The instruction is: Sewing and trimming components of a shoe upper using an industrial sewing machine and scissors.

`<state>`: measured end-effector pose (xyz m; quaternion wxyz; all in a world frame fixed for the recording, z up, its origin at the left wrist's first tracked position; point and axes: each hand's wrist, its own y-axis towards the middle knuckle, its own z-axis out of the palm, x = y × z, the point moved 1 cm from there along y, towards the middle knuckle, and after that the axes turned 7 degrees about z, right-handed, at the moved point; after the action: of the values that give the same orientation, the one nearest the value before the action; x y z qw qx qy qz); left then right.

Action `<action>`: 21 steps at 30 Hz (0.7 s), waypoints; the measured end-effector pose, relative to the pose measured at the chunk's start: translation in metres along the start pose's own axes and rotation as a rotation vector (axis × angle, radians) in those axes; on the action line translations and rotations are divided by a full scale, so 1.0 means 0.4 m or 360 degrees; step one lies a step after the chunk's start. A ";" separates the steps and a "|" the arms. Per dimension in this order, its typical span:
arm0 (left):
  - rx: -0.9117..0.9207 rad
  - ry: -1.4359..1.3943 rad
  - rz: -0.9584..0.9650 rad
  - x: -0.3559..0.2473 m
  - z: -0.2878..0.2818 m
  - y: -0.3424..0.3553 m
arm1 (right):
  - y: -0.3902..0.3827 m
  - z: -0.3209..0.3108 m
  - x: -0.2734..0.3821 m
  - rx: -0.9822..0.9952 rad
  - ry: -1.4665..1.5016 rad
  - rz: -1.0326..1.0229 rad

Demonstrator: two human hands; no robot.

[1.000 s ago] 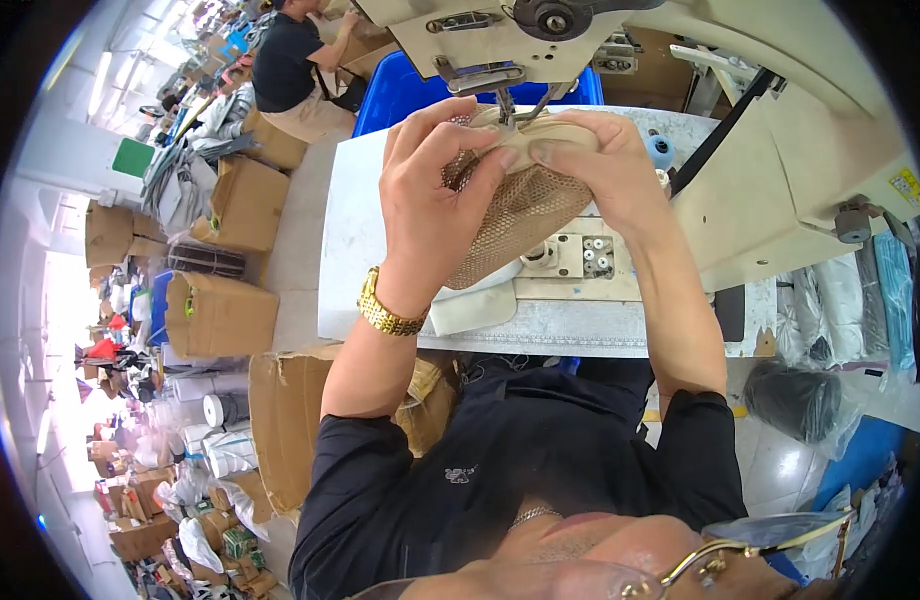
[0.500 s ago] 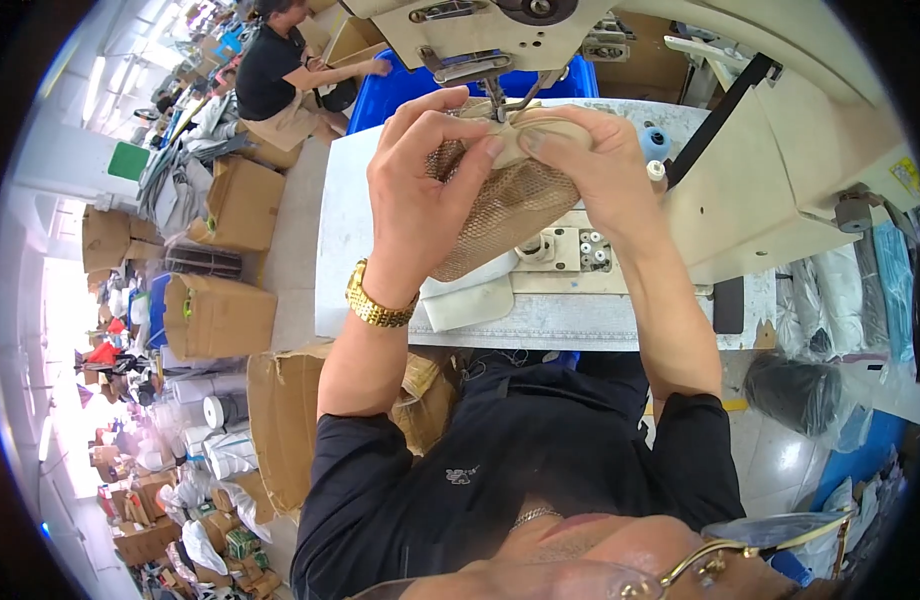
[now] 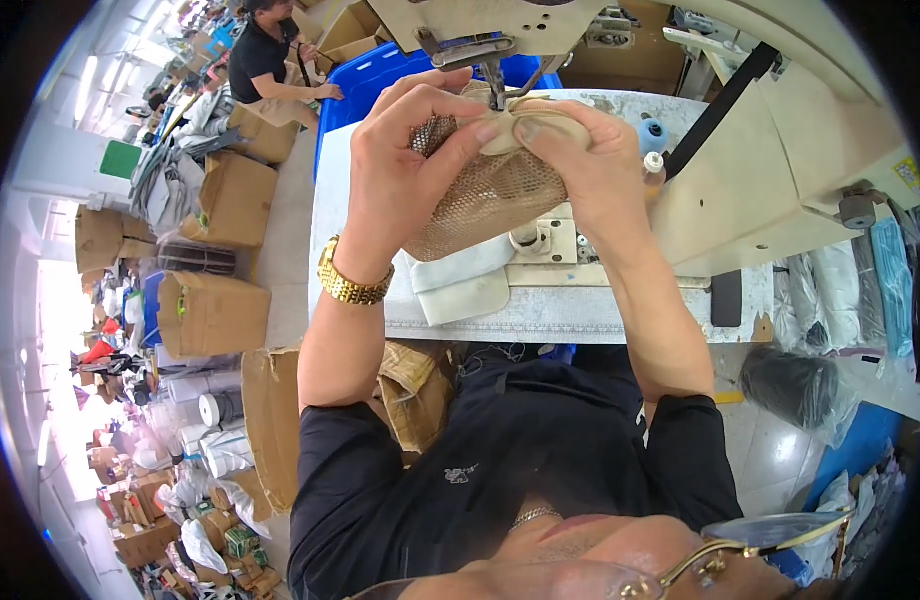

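Both hands raised: left hand [image 3: 405,165], right hand [image 3: 585,160] pinching mesh piece [image 3: 490,195].

Left hand [image 3: 405,165]: grips tan mesh piece [image 3: 485,200], gold watch [image 3: 352,285] at wrist.
Right hand [image 3: 585,170]: pinches beige edge under sewing machine [image 3: 680,120] needle.
Table [image 3: 580,315]: white fabric [image 3: 460,285] near.
Far left: cardboard boxes [image 3: 215,250].

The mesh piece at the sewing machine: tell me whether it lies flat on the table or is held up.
Held up: the left hand and right hand pinch the mesh piece at the needle, above the table.
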<state>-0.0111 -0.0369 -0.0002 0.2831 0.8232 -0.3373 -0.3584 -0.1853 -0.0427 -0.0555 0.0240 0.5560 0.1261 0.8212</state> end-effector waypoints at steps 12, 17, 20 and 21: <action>0.0041 -0.0268 -0.0088 0.030 -0.003 0.028 | -0.015 0.019 0.004 -0.0138 0.0093 0.0052; 0.0177 0.0179 0.0071 0.024 -0.029 0.045 | -0.025 0.033 -0.008 -0.0155 0.0126 0.0036; 0.0121 0.0603 0.0232 -0.049 -0.008 0.035 | -0.019 0.033 -0.018 -0.0211 0.0168 -0.0010; 0.0120 0.0600 0.0233 -0.043 0.004 0.027 | -0.019 0.032 -0.022 -0.0235 0.0183 -0.0054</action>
<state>-0.0252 -0.0307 0.0133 0.3356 0.8590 -0.3504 -0.1635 -0.1708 -0.0344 -0.0608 0.0714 0.5024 0.0759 0.8583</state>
